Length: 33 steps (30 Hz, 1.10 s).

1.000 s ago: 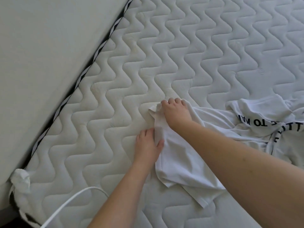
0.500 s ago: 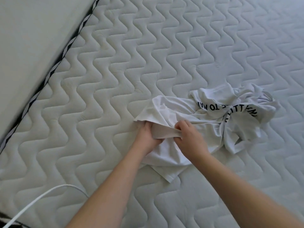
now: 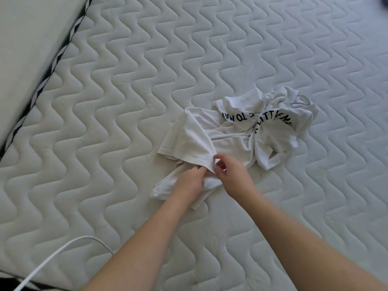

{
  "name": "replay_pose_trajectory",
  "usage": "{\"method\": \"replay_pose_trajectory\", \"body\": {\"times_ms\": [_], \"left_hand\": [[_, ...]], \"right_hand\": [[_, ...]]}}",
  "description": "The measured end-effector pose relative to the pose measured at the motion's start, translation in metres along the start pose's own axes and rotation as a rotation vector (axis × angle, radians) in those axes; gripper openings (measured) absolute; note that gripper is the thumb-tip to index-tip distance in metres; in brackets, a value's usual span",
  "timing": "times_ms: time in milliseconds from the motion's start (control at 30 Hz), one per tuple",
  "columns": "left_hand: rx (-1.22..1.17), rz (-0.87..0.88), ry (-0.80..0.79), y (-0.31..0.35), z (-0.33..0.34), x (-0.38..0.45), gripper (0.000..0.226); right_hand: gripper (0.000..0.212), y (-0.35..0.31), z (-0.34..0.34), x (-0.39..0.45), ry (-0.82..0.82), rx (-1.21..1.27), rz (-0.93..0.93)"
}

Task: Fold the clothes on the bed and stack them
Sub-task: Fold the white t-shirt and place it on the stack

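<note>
A white T-shirt with curved black lettering lies crumpled on the quilted mattress, right of centre. My left hand grips a bunch of its hem at the shirt's near edge, fingers curled into the cloth. Just to its right, my right hand pinches the hemmed corner of a raised flap. The two hands nearly touch. The shirt's far end is twisted into folds, with part of the print hidden.
A white cable curves over the near left corner of the mattress. The mattress edge with black-and-white piping runs diagonally at the left, with a pale surface beyond it. Something dark blue shows at the top right corner.
Both hands went from pressing the shirt's left edge flat to gripping its hem. The cloth has been pulled in and bunched up, with a flap now lifted. The view has shifted right.
</note>
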<state>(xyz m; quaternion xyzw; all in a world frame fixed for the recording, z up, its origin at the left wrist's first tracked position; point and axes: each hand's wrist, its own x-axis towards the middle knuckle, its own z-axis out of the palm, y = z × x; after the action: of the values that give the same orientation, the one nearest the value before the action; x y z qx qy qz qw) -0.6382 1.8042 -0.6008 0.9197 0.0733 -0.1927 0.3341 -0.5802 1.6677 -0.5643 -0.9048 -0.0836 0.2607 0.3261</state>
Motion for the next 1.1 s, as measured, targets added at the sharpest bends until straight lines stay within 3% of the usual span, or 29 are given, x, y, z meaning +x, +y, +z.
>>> {"method": "replay_pose_trajectory", "body": {"times_ms": [100, 200, 333, 400, 533, 667, 767, 867, 967, 1100], "left_hand": [[-0.135, -0.052, 0.077, 0.002, 0.007, -0.015, 0.044], [-0.199, -0.026, 0.161, 0.002, 0.016, -0.025, 0.043], [-0.257, -0.038, 0.21, 0.002, 0.026, -0.034, 0.02], [-0.275, -0.054, 0.217, 0.003, 0.029, -0.039, 0.034], [-0.063, -0.062, 0.244, -0.004, 0.037, -0.05, 0.052], [0.063, 0.019, 0.287, -0.007, 0.043, -0.058, 0.037], [0.103, 0.054, 0.347, -0.011, 0.048, -0.061, 0.029], [0.165, 0.034, 0.422, -0.02, 0.052, -0.064, 0.033], [0.202, -0.042, 0.429, -0.033, 0.054, -0.067, 0.045], [0.164, -0.282, 0.422, -0.048, 0.052, -0.069, 0.066]], "right_hand": [[0.023, 0.004, 0.006, -0.003, 0.019, 0.002, 0.014], [0.028, 0.004, 0.014, -0.011, -0.01, 0.12, 0.026], [0.022, 0.016, 0.02, -0.025, -0.009, 0.003, -0.082], [0.015, 0.023, 0.019, -0.03, 0.096, -0.031, -0.089], [0.013, 0.042, 0.006, -0.034, 0.29, 0.12, 0.142], [0.008, 0.078, -0.017, -0.042, 0.426, 0.285, 0.467], [0.008, 0.098, -0.024, -0.05, 0.388, 0.231, 0.584], [0.019, 0.097, -0.019, -0.048, 0.339, 0.113, 0.517], [0.052, 0.079, -0.003, -0.037, 0.303, -0.163, 0.319], [0.068, 0.038, 0.027, -0.01, 0.151, -0.417, 0.065]]}}
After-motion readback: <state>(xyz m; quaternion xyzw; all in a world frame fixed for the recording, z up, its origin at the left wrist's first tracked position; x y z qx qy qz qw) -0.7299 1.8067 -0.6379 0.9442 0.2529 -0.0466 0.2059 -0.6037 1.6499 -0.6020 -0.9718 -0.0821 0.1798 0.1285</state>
